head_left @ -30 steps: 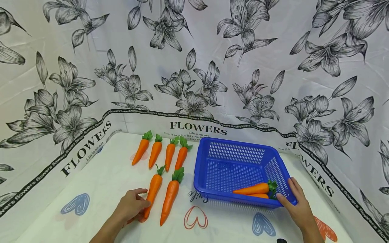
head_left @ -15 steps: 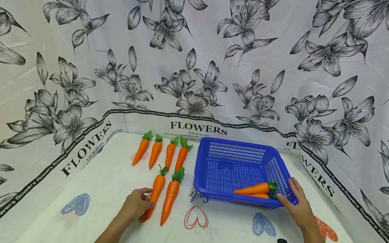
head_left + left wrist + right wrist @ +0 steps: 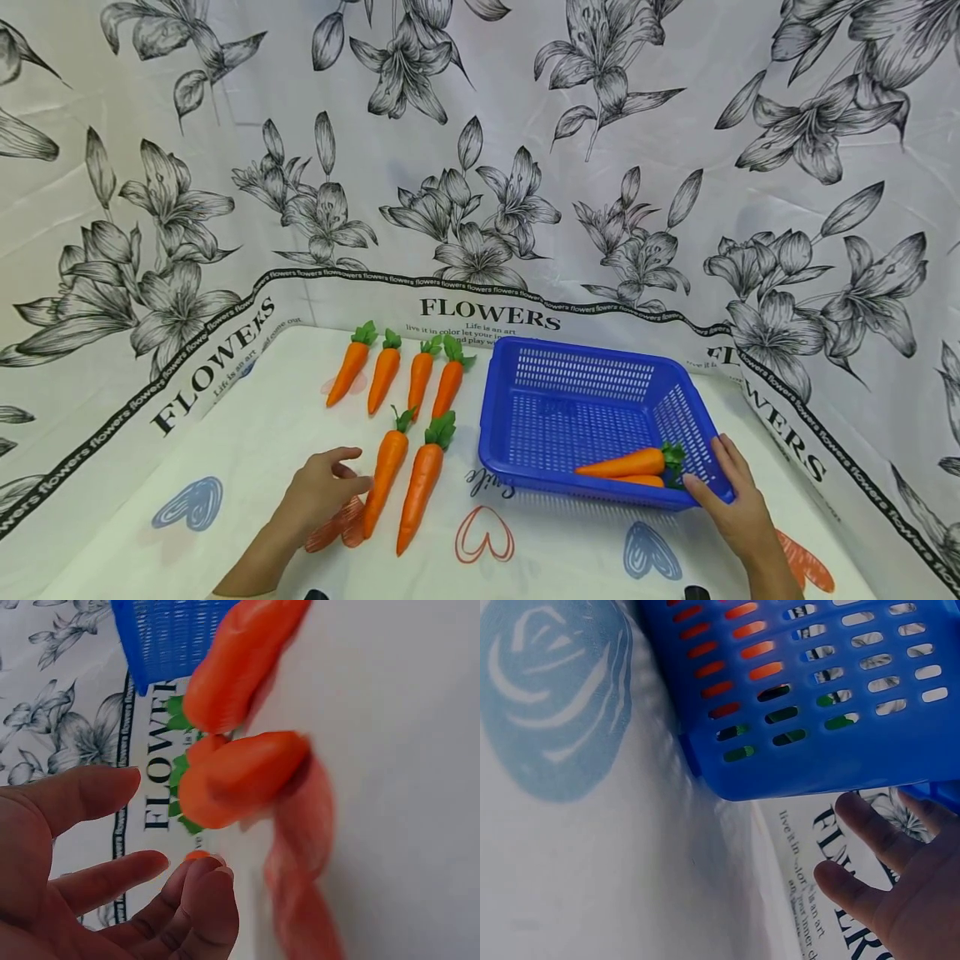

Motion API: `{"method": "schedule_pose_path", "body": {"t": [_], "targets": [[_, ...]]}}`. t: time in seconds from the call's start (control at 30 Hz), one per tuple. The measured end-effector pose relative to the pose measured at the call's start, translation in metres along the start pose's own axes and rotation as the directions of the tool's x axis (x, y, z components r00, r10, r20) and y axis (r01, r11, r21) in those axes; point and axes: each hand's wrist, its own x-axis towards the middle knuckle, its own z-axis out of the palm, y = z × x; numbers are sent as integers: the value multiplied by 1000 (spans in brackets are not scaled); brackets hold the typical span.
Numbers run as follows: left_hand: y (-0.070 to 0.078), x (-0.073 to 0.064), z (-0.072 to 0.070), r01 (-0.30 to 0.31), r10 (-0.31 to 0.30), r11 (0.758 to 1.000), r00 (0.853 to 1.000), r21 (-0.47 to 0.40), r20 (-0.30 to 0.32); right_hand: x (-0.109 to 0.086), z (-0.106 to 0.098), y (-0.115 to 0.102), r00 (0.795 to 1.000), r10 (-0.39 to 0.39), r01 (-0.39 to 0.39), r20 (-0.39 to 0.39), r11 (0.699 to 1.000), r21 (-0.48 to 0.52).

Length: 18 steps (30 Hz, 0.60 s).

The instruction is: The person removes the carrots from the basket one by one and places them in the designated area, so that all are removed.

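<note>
My left hand (image 3: 322,492) is just left of a toy-like orange carrot (image 3: 386,479) with green leaves. Its thumb and fingers are spread, and the left wrist view shows a gap between them and the nearest carrot (image 3: 247,776). Beside that one lies a second front carrot (image 3: 422,492), tip toward me. A blue plastic basket (image 3: 525,471) stands to the right with two carrots (image 3: 622,462) inside against its near side. My right hand (image 3: 738,504) rests at the basket's near right corner, its visible fingers extended along the outside; part of its contact is hidden.
Several carrots, among them a leftmost one (image 3: 348,373), lie in a row at the back, left of the basket. Dark round objects (image 3: 696,592) show at the bottom edge. A flower-printed curtain (image 3: 480,208) encloses the white cloth-covered table (image 3: 255,442).
My left hand slid the left front carrot slightly right, closer to its neighbour, then let go and drew back left. The right hand and basket stayed put.
</note>
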Motion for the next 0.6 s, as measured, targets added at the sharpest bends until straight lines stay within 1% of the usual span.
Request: {"method": "schedule_pose_path", "body": {"t": [0.07,0.13,0.23,0.33,0.4,0.47,0.53,0.6], "targets": [[4,-1,-6,-25,25,999,1000,-37,-10,0,0,0,1000,5,-5,4,1000,-5],[10,-2,-11,-56,55,994,998,-96,-21,0,-1,0,1000,7,-7,5,1000,-5],[22,-4,-18,-128,124,970,992,-206,-29,-1,-1,-1,1000,2,-2,2,1000,0],[34,-4,-22,-189,189,931,981,-314,-29,0,-1,-1,1000,-7,7,-1,1000,7],[41,-4,-24,-215,225,896,974,-389,-22,0,-1,-1,1000,-11,11,1,1000,11],[47,-4,-25,-229,250,860,968,-455,-16,0,-1,-1,1000,-12,12,3,1000,14],[56,-5,-25,-253,287,825,958,-505,-10,0,0,-1,1000,-10,10,4,1000,16],[66,-6,-25,-284,330,797,944,-534,-10,0,-1,-2,1000,-6,6,4,1000,14]]}}
